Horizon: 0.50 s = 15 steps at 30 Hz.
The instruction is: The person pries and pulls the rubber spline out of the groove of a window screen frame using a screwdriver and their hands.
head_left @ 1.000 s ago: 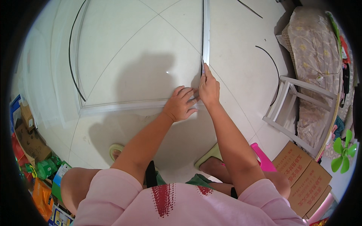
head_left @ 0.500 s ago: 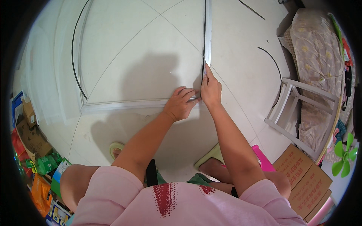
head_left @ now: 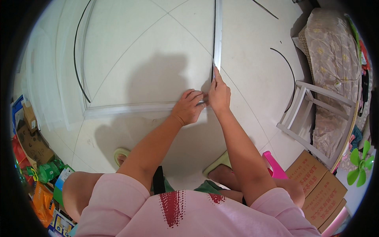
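Note:
A white metal frame [head_left: 130, 109] lies on the tiled floor, its near right corner under my hands. A black rubber strip [head_left: 214, 31] runs along its right-hand bar. My left hand [head_left: 188, 106] is bent over that corner, fingers curled on the frame; the fingertips are partly hidden. Close beside it, my right hand [head_left: 220, 94] is closed around a slim pointed tool [head_left: 214, 63], mostly covered by the hand. Its index finger stretches forward along the tool, whose pale tip touches the strip. I cannot make out the tool's exact kind.
Loose black strips lie left [head_left: 75, 51] and right [head_left: 293, 71]. A grey stool frame [head_left: 302, 98] lies at right, near cardboard boxes [head_left: 316, 185] and a pink plastic thing [head_left: 276, 166]. Green bottles [head_left: 49, 172] and bags crowd the left. My slippers [head_left: 219, 164] are below my arms.
My right hand and wrist have shifted slightly left and toward me, with the tool tip still on the strip. My left hand stays almost in place at the corner.

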Motion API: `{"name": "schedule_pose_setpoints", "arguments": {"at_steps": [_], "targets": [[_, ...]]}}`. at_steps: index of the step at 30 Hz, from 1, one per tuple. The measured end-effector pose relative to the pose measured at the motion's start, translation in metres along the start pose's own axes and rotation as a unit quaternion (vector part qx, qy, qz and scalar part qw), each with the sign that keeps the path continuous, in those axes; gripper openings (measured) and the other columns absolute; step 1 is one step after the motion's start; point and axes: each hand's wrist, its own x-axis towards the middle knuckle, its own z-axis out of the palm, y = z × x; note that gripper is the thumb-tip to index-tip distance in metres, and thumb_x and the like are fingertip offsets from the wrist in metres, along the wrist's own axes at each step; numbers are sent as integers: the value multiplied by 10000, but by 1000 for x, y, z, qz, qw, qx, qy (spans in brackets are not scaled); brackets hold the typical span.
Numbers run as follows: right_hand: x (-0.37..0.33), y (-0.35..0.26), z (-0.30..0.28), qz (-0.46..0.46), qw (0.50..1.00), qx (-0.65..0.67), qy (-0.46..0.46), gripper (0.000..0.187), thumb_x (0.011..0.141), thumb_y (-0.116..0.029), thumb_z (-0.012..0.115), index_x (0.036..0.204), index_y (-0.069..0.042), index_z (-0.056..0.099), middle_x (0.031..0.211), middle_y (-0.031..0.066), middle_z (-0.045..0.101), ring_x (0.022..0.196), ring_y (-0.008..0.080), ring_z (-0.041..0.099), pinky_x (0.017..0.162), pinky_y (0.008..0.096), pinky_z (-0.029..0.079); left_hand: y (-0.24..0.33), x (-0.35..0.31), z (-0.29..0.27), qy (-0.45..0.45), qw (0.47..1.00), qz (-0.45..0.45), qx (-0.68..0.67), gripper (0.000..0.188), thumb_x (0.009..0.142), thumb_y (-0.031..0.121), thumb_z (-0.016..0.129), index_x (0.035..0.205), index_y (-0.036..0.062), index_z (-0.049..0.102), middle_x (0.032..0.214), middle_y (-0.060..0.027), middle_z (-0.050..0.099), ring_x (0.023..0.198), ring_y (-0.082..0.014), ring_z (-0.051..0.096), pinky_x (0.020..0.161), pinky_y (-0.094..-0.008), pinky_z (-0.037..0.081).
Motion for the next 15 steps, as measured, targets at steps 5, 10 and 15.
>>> {"name": "schedule_pose_setpoints", "arguments": {"at_steps": [5, 10, 15], "targets": [[-13, 5, 3, 4, 1000, -8, -8, 443, 960, -141, 437, 1402, -183, 452, 748, 222, 636, 655, 355, 621, 646, 439, 482, -3, -2, 3, 13, 1000, 7, 6, 99, 758, 107, 625, 825, 84, 694, 1134, -58, 599, 1151, -217, 509, 1016, -423, 368], [-37, 23, 8, -1, 1000, 10, -19, 447, 966, -148, 434, 1412, -169, 433, 746, 229, 635, 661, 364, 626, 650, 439, 487, -3, -1, 2, 2, 1000, 12, 12, 80, 746, 97, 635, 822, 77, 648, 1139, -59, 600, 1153, -216, 510, 1022, -422, 365], [-68, 36, 12, -23, 999, 23, -19, 480, 951, -112, 424, 1428, -166, 407, 759, 237, 630, 685, 391, 623, 658, 444, 489, -4, -4, 4, -19, 1000, -15, -14, 243, 744, 92, 665, 970, 65, 578, 1175, -63, 576, 1154, -225, 504, 1037, -419, 360]]}}
